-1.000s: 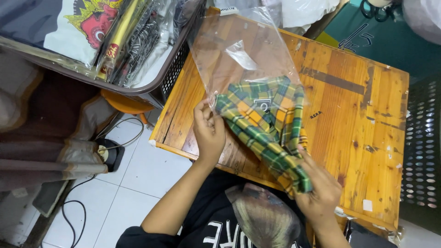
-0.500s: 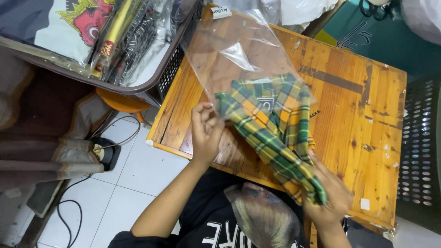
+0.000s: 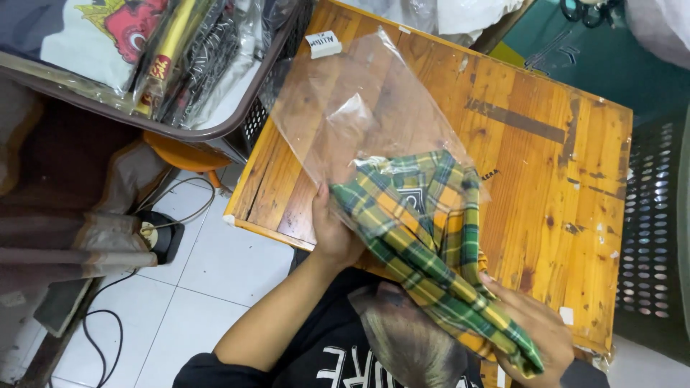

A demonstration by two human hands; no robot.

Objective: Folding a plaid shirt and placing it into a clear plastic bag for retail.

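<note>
Left hand (image 3: pixel 332 231) at the near edge of the desk (image 3: pixel 546 187), fingers closed on the mouth of a clear plastic bag (image 3: pixel 352 115) and on the upper end of a folded plaid cloth (image 3: pixel 424 237), green, yellow and orange. Right hand (image 3: pixel 535 341) near the desk's near right corner, fingers wrapped round the lower end of the same cloth, clamped on it. Cloth stretched slantwise between both hands, upper part already inside the bag's opening, lower part hanging past the near edge over a dark printed shirt (image 3: pixel 338 352). Bag lifted off the wood, spreading from the left hand toward the far left corner, crumpled and glossy, wood grain visible through it. Small white tag (image 3: pixel 323 43) just beyond the bag at the far left corner. Dark strip of tape (image 3: pixel 517 121) on the planks toward the far right. Left of the desk, touching or just beside its left edge, a dark basket (image 3: pixel 237 126) packed with bagged garments. Below that, an orange stool (image 3: pixel 183 154), white floor tiles (image 3: pixel 215 287) and a black cable (image 3: pixel 100 330).
</note>
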